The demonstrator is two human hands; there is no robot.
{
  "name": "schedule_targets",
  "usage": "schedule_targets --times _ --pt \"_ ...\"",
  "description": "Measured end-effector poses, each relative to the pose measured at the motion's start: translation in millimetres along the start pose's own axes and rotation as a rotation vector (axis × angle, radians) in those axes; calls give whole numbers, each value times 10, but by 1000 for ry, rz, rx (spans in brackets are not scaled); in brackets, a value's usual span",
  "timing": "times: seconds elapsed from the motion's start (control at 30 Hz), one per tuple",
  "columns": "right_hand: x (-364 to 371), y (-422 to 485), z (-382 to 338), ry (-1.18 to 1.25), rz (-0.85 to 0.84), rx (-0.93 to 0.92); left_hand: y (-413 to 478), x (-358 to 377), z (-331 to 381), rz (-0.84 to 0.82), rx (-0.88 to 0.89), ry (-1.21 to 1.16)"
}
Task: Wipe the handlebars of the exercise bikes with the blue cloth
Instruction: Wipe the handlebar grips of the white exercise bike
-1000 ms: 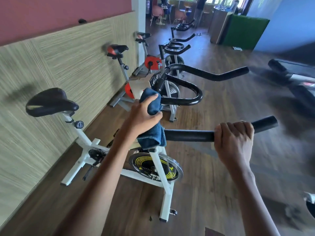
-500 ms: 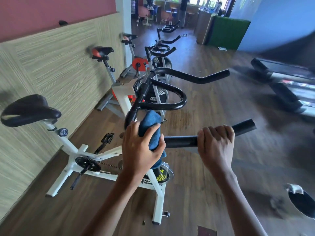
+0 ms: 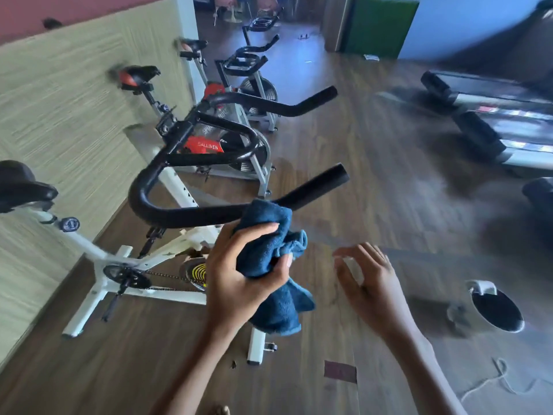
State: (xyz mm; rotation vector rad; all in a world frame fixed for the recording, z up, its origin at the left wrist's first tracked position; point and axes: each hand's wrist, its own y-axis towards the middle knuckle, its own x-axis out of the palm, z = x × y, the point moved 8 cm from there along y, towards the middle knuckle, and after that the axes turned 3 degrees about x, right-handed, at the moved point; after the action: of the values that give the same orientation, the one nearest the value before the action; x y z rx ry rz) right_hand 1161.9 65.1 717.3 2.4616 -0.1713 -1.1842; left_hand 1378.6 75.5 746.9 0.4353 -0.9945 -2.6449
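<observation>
Head view: left hand clenches blue cloth at handlebar; right hand grip relaxed open.

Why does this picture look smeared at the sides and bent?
Head view: blur, likely from a head turn, smears the wall, treadmill and right hand; the left hand, cloth and handlebar at centre are sharper. The wide lens bows the wall's lines. Daylight puts pale glare on the floor.

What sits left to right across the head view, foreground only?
Black saddle → crank → left hand gripping the blue cloth → right hand, holding nothing → white container.
</observation>
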Motion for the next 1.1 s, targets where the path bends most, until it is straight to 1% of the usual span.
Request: schedule_targets --times 0.13,0.23,0.37,0.5,0.57,0.73,0.83,1.0,1.1 --pt "-346 -480 719 -197 -151 165 -596 779 -16 -161 -151 -69" --pt "-545 -806 1258 -320 -292 265 -1047 1240 -105 -182 -250 -45" --pt "-672 -1052 1823 -377 -468 383 -1408 1698 -291 -186 -397 -20" --pt "-737 -1003 2247 -348 -545 421 -1424 2149 -398 -215 -479 4" --pt "-755 -936 2411 -337 -567 429 -1345 2378 -444 -213 -479 -3" --pt "-818 -551 2912 -311 -558 450 -1097 3033 -774 -209 -512 -6" --pt "-779 -140 3292 -338 -594 436 -887 3445 -1049 -185 -544 -6" --pt "-679 862 3916 -373 -652 390 -199 4044 -1448 -118 -553 0" --pt "-666 1554 4205 -398 -649 338 294 4348 -1682 -78 -551 8"
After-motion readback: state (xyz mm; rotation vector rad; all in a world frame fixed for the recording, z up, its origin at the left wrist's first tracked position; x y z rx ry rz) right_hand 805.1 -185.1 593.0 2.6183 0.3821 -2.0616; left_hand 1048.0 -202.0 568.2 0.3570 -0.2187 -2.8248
